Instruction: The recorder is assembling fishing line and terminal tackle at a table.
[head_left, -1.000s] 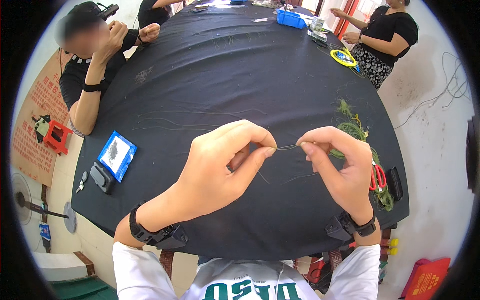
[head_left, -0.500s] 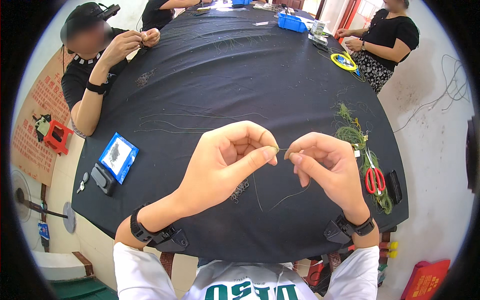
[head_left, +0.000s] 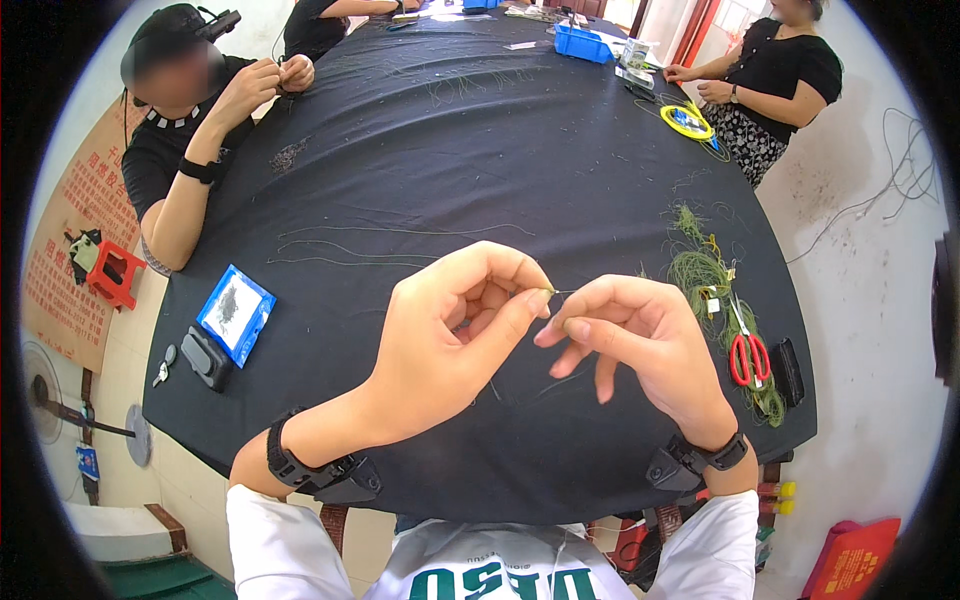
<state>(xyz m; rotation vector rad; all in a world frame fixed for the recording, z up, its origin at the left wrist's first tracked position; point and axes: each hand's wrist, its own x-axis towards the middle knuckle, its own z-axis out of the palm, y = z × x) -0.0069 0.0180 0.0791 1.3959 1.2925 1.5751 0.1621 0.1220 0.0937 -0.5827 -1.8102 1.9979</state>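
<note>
My left hand (head_left: 450, 330) is at the middle of the near table, its thumb and forefinger pinched on a thin green line (head_left: 564, 291). Whatever else may be between those fingertips is too small to make out. Close beside it on the right is my right hand (head_left: 640, 335), thumb pressed against the forefinger, other fingers loosely spread. The line runs from the left fingertips to the right hand, and a loose piece shows below the right fingers. Long thin strands (head_left: 350, 247) lie on the black cloth beyond my left hand.
Left lie a blue packet (head_left: 237, 315) of small dark pieces, a dark case (head_left: 206, 358) and keys (head_left: 164, 366). Right are green line bundles (head_left: 697, 270), red-handled scissors (head_left: 750, 358) and a black case (head_left: 788, 372). Co-workers (head_left: 170, 130) (head_left: 775, 80) flank the table; a blue bin (head_left: 583, 44) stands far off.
My right hand has moved slightly left and its fingers now reach lower, below the left fingertips. My left hand has turned a little, still pinching; the small dark pile is now mostly hidden behind it.
</note>
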